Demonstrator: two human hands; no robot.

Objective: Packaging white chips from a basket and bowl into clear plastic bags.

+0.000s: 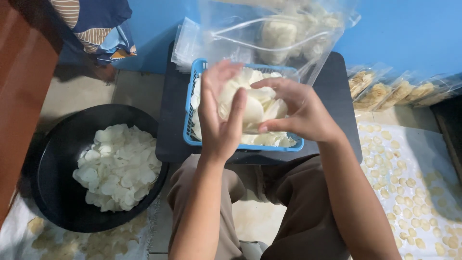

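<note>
The left hand (219, 115) and the right hand (293, 113) come together over a blue basket (192, 103), cupping a stack of pale white chips (252, 110) between them. The left hand stands with its palm turned inward and its fingers spread and nearly straight, pressed against the near side of the stack. The right hand curls loosely round the other side, thumb below and fingers arched over the top, so the chips are gripped between the two (neither hand is closed into a fist). Under both hands the basket is filled with more of the same chips, and it sits on a small dark bench (337, 91).

Just beyond the hands a clear plastic bag (284, 33) stands open, with some chips already inside it. Beyond the left hand, a flat pile of unused clear bags (185, 43) leans by the blue wall.

Out to the left of the left hand, down on the floor, a black basin (53, 163) holds a heap of white chips. To the right of the right hand, several filled bags (399, 91) lie in a row, and nearer the person a white cloth (428, 144) carries many small round yellowish pieces spread out.
</note>
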